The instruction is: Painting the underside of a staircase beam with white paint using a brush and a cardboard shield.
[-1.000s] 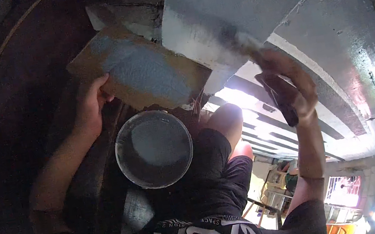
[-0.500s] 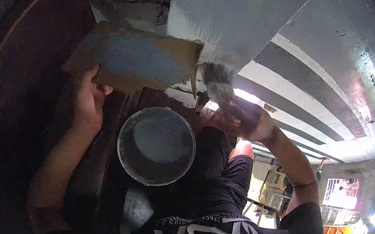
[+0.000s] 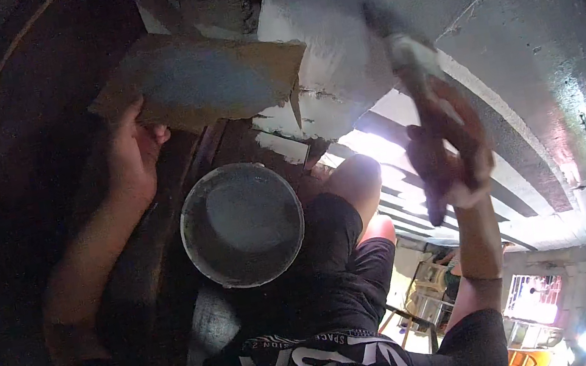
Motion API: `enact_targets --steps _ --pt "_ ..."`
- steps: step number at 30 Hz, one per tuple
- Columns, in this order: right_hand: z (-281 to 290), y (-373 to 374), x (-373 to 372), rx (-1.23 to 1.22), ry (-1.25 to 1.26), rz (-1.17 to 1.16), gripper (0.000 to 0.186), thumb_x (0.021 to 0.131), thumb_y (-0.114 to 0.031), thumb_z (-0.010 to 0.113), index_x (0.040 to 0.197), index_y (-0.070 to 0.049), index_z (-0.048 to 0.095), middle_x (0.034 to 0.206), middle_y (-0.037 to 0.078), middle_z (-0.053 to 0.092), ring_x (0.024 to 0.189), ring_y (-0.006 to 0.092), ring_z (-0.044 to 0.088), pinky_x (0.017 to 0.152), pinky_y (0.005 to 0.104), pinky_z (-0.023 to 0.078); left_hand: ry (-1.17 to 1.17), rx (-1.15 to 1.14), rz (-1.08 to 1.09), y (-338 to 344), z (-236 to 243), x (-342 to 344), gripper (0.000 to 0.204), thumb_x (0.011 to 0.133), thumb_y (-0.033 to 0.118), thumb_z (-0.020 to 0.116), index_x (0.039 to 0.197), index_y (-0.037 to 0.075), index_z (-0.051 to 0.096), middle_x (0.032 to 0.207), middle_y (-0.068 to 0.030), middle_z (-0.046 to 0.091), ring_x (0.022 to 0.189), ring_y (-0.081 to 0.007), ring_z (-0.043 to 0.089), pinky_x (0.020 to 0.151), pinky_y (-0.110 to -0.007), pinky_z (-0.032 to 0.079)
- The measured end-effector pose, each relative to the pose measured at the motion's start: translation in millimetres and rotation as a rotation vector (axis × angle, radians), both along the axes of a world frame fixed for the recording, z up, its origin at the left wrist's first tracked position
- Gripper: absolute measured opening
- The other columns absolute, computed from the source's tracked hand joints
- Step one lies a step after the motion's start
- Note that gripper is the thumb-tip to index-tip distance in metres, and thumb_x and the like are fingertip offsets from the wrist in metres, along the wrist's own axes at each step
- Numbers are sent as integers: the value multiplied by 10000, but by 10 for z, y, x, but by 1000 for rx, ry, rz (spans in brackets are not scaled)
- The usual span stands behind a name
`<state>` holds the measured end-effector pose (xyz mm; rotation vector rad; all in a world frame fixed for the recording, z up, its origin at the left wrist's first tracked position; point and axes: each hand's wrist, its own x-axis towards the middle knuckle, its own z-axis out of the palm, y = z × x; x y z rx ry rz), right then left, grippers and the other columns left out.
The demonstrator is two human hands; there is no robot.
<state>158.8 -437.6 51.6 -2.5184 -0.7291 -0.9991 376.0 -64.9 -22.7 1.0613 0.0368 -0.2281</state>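
Observation:
A stiff, torn-edged piece of brown cardboard with a blue-grey smear across its middle is held up at its lower left edge by my left hand, thumb on the face. My right hand, smeared by motion, grips a paintbrush whose dark bristles point up and left against the grey-painted wall. Whether the bristles touch the wall, I cannot tell. Below the cardboard sits a round bucket with grey paint inside, close in front of my body.
Light and dark bands run along the wall at the right. Bare rough blocks show beyond the cardboard. A dark brown surface fills the left side. A barred window and an orange chair are at the lower right.
My right hand has swung up and to the right with the paintbrush, away from the cardboard's right end. The cardboard has shifted slightly up and left; my knee now shows beside the bucket.

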Motion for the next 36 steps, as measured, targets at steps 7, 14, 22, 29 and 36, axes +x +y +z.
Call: enact_targets --steps 7,14,22,29,36 --pt "-501 216 -21 62 160 51 557 803 -216 864 1269 -8 642 1438 188 563 1169 369 662 981 413 572 33 50 43 -34 62 -40 287 995 290 623 1184 82 567 946 -27 610 731 -147 572 714 -335 476" --pt "-889 245 -114 37 651 -105 701 797 -232 875 1394 -50 555 1385 173 599 1193 286 657 1033 415 535 27 23 -4 -20 35 4 294 1007 312 604 1192 85 573 971 -32 612 806 -166 570 847 -383 483" --pt "-104 49 -72 -195 -17 -78 670 827 -221 848 1406 -61 553 1380 165 603 1180 303 659 1020 430 546 25 37 38 -5 46 -38 264 1022 280 580 1185 75 555 895 -26 602 744 -145 570 719 -345 463" --pt "-743 335 38 234 324 118 685 848 -200 828 1449 -81 522 1394 149 595 1168 297 661 1005 429 555 36 43 39 -36 92 -48 276 1032 282 559 1219 79 547 980 -26 594 751 -146 557 742 -354 466" --pt "-741 195 -36 359 481 5 565 860 -203 814 1367 -88 593 1317 156 636 1137 307 687 910 420 604 -38 46 17 -12 50 -10 299 1038 285 547 1253 78 545 1028 -35 613 763 -157 567 744 -352 479"
